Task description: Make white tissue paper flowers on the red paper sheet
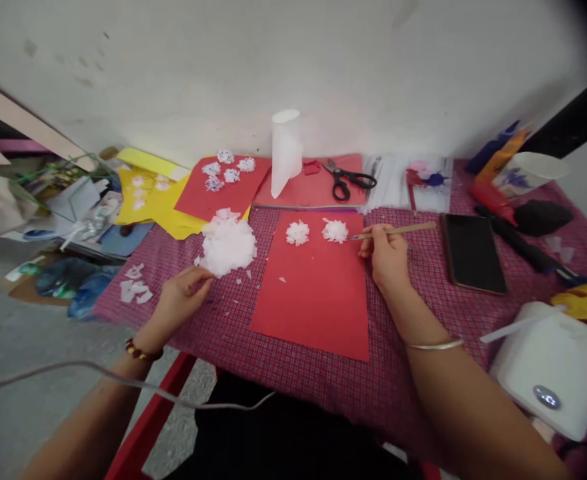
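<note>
Red paper (pixel 313 300) lies flat in front of me on the checked cloth (pixel 233 350), with two ruffled white clusters side by side near its far edge. My right hand (pixel 389 257) grips a thin wooden stick (pixel 413 229) between thumb and fingers, its dark tip right by the right cluster (pixel 335 231); the left cluster (pixel 297 233) sits just beside that one. My left hand (pixel 186 293) is at the near edge of a heap of white scraps (pixel 227 247), thumb and forefinger drawn together, though I cannot tell whether a scrap is pinched between them. The heap lies to the left of the red paper, and a few loose bits (pixel 136 291) are farther left, beyond my hand. Behind the red paper stands a white paper tube (pixel 286 153), and black-handled scissors (pixel 341 190) lie to its right. Speckled balls (pixel 232 175) rest on another red sheet (pixel 196 193) at the back left, partly over yellow paper (pixel 183 220). To the right of my right hand lies a dark tablet (pixel 475 253), with a patterned cup (pixel 533 175) behind it and a white box (pixel 553 373) nearer me.
</note>
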Motion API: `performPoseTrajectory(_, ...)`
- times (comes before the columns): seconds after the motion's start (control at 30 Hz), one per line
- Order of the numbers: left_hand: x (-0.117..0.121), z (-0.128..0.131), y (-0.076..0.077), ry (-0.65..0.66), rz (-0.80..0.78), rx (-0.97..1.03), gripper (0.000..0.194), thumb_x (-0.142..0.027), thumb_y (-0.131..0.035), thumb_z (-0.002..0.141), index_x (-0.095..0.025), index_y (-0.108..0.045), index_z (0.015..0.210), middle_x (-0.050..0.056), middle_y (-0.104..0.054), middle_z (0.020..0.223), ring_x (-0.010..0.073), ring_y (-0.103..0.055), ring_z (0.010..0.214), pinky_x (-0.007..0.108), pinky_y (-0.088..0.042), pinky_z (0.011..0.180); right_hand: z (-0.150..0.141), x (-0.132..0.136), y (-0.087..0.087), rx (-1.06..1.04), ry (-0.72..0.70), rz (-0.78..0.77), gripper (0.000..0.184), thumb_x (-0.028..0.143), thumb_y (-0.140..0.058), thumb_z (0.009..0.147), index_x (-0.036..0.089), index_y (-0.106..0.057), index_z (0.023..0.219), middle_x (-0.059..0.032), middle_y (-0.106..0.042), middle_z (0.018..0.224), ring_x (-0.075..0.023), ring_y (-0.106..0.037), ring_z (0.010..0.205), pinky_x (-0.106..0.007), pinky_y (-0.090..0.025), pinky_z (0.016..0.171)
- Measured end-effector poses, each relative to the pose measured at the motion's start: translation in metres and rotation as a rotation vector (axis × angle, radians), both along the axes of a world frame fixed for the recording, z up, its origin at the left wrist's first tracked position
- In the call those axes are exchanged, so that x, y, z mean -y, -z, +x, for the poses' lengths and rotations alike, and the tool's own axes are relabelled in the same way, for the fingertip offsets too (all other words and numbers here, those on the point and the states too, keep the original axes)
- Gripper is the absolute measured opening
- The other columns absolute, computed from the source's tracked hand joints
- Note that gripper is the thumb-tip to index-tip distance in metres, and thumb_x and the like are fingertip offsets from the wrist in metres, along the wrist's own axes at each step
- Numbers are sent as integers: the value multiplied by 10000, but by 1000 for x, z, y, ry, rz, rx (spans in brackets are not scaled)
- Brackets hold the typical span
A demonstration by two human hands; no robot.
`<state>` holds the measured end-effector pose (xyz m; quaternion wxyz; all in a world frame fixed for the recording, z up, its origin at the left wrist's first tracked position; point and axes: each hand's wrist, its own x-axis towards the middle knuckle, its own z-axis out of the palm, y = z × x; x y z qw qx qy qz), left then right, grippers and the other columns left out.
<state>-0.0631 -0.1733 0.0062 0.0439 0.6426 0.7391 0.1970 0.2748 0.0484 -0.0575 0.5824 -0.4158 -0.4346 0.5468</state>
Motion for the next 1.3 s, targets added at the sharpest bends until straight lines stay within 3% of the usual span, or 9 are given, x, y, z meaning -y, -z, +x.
performPoseTrajectory(0.17, -22, -33, -18, 193, 64, -45, 178, -299, -506, 888, -213, -662, 889, 60, -711, 942, 209, -682, 891, 353, -551, 810, 3, -3, -4, 36, 41, 6, 264, 420, -663, 833, 187, -643, 710, 33, -546, 474, -81, -473, 378, -185, -425, 374)
performPoseTrajectory(0.33, -65, -79, -35, 244, 33, -46, 196, -333, -515, 881, -213, -667, 900, 58, -710, 956, 214, -673, 904, 352, -537, 818, -3, 3, -27, 6, 125, -19, 234, 387, -667, 835, 198, -645, 700, 41, -519, 472, -81, -460, 399, -189, -425, 399)
performPoseTrajectory(0.5, -101, -92, -20, 364, 15, -26, 228, -358, -573, 845, -199, -685, 962, 97, -700, 1035, 249, -651, 984, 411, -509, 903, -33, 35, -40, 120, -112, -74, 284, 464, -692, 809, 193, -662, 733, 16, -555, 487, -103, -491, 428, -213, -392, 415)
performPoseTrajectory(0.6, -109, -88, -5, 434, 15, 10, 236, -352, -608, 828, -203, -693, 989, 105, -666, 1129, 256, -618, 1062, 435, -484, 951, -50, 51, -33, 175, -200, -106, 308, 487, -679, 820, 189, -656, 749, 14, -558, 498, -108, -485, 434, -228, -393, 432)
performPoseTrajectory(0.7, -113, -84, 1, 429, 20, 8, 143, -309, -598, 818, -202, -691, 830, 104, -647, 1157, 263, -595, 1094, 461, -455, 979, -58, 56, -25, 189, -230, -103, 324, 490, -661, 835, 178, -647, 748, 19, -542, 489, -105, -471, 432, -228, -384, 438)
performPoseTrajectory(0.8, -114, -80, -13, 369, 63, 37, 164, -283, -561, 813, -200, -624, 687, 90, -658, 1118, 260, -598, 1074, 468, -446, 979, -60, 57, -24, 185, -238, -108, 336, 494, -655, 835, 169, -645, 750, 22, -540, 485, -100, -471, 428, -225, -386, 445)
performPoseTrajectory(1.0, -108, -65, -56, 250, 147, 168, 140, -289, -530, 826, -209, -559, 714, 61, -683, 960, 213, -642, 924, 404, -495, 896, -54, 61, -31, 137, -257, -75, 322, 483, -665, 821, 173, -628, 742, 29, -544, 485, -99, -469, 422, -220, -389, 434)
performPoseTrajectory(1.17, -113, -74, -26, 350, 0, -5, 182, -349, -580, 768, -203, -675, 824, 108, -695, 1060, 284, -627, 1052, 486, -469, 967, -53, 64, -23, 117, -261, -64, 351, 511, -665, 806, 163, -641, 760, 30, -541, 483, -97, -468, 415, -216, -375, 421)
performPoseTrajectory(1.3, -114, -82, -11, 292, -37, 55, 194, -355, -586, 753, -189, -680, 716, 154, -678, 1153, 320, -627, 1091, 529, -456, 987, -53, 65, -16, 101, -252, -57, 361, 516, -663, 805, 158, -637, 765, 31, -543, 475, -91, -464, 406, -210, -368, 419)
